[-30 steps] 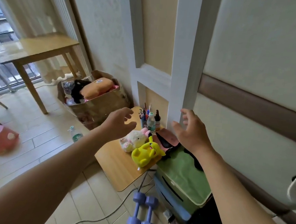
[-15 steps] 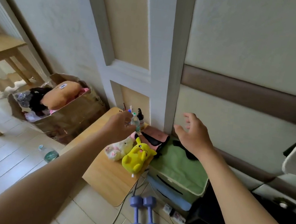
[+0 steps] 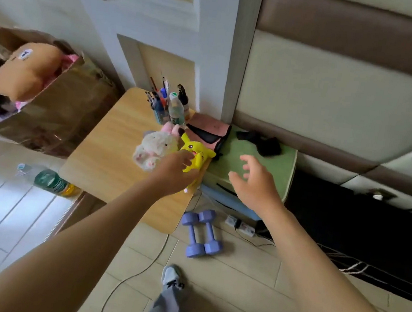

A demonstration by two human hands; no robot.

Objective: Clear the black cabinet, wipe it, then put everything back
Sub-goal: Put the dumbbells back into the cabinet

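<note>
Left hand, fingers curling loosely, touches the yellow plush at its 1 o'clock; right hand hovers spread, empty, farther off.

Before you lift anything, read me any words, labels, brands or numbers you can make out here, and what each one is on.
No text here can be read.
Green label on the plastic bottle lying on the floor: print too blurred.
Label on the small clear bottle beside the pen cup: too small.
Dark mark on the orange plush in the paper bag: a face, not letters.
</note>
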